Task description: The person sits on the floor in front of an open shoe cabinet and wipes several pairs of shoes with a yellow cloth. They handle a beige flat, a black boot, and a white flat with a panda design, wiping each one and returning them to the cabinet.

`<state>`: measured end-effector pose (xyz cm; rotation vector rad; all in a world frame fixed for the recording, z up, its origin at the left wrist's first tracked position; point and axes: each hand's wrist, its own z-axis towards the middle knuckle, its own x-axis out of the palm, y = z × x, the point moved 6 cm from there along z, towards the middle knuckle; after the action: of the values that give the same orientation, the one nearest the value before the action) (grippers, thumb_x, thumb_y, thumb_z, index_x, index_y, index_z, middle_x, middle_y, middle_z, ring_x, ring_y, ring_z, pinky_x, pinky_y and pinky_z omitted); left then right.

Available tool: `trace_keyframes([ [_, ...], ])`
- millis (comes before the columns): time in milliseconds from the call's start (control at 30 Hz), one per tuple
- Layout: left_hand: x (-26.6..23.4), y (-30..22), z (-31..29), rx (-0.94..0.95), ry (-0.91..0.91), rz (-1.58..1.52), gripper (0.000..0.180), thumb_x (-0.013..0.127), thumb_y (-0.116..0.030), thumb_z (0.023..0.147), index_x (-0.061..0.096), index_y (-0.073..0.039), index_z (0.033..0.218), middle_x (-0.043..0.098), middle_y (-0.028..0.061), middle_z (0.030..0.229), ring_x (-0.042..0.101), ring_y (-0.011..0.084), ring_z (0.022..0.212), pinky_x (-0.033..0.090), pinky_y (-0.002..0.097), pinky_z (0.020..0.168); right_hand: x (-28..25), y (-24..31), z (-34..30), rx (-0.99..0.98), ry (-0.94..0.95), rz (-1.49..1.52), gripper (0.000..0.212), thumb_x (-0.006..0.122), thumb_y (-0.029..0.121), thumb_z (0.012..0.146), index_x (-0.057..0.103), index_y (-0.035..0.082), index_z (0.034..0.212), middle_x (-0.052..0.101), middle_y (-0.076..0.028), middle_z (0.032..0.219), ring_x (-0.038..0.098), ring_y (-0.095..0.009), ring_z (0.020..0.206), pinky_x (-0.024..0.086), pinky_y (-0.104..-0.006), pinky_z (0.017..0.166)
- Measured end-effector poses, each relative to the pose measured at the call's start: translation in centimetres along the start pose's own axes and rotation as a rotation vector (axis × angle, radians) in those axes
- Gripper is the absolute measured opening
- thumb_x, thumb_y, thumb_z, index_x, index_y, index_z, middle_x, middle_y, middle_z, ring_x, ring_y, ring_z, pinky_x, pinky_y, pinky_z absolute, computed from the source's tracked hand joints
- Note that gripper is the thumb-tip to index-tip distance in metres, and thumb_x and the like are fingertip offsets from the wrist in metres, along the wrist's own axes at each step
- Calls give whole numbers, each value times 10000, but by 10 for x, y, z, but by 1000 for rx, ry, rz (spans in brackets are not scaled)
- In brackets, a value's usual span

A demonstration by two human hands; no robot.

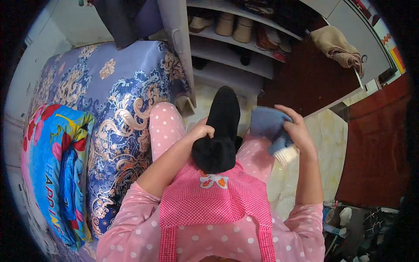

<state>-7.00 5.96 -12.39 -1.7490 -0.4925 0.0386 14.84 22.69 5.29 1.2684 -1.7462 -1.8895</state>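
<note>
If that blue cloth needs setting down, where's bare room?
Bed cover, between folded blanket and left knee; pale floor, between right forearm and rightmost brown panel. Crowded: around the beige shoes and black boot, and the lower-right clutter.

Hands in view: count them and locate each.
2: the left hand gripping the black boot, partly hidden by it; the right hand holding the blue cloth, right of the boot.
</note>
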Motion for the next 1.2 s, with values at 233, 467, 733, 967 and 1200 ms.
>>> trace_keyframes([
  [233, 12, -1, -9, -194, 71, -304, 669, 494, -25, 584, 472, -29, 1253, 609, 129, 982, 613, 269, 831, 521, 368, 717, -1, -91, -54, 165, 65, -162, 650, 579, -16, 728, 434, 96, 1352, 539, -133, 1207, 492, -255, 1159, 377, -322, 992],
  [467, 25, -20, -23, -390, 6, -541, 491, 525, -140, 702, 526, 26, 1165, 633, 183, 1030, 632, 344, 927, 515, 460, 856, 47, -75, -60, -135, 65, -137, 553, 624, -13, 784, 464, 59, 1309, 550, -134, 1194, 525, -243, 1122, 404, -325, 965],
  [733, 4, -5, -11, -381, 214, -696, 455, 535, -186, 734, 557, 10, 1144, 635, 178, 1054, 628, 358, 933, 502, 485, 868, 21, -46, -48, 70, 84, 140, 459, 640, -6, 804, 514, 24, 1245, 590, -91, 1082, 553, -187, 1019, 439, -292, 904],
  [967, 5, -13, -5, -391, -45, -574, 398, 531, -138, 698, 567, -13, 1075, 625, 173, 969, 632, 341, 866, 527, 452, 820, 36, -21, -51, -359, -126, -711, 538, 698, 122, 765, 498, 51, 1259, 478, -185, 1268, 399, -420, 1222, 349, -460, 1009],
  [1200, 35, -45, 11, -217, -54, -634, 595, 559, -105, 691, 365, -128, 1253, 510, 131, 1130, 567, 308, 1006, 518, 459, 841, 120, 5, -24, -329, 119, -122, 1106, 838, 348, 627, 150, 70, 1447, 150, -232, 1477, 174, -364, 1385, 205, -437, 1121],
])
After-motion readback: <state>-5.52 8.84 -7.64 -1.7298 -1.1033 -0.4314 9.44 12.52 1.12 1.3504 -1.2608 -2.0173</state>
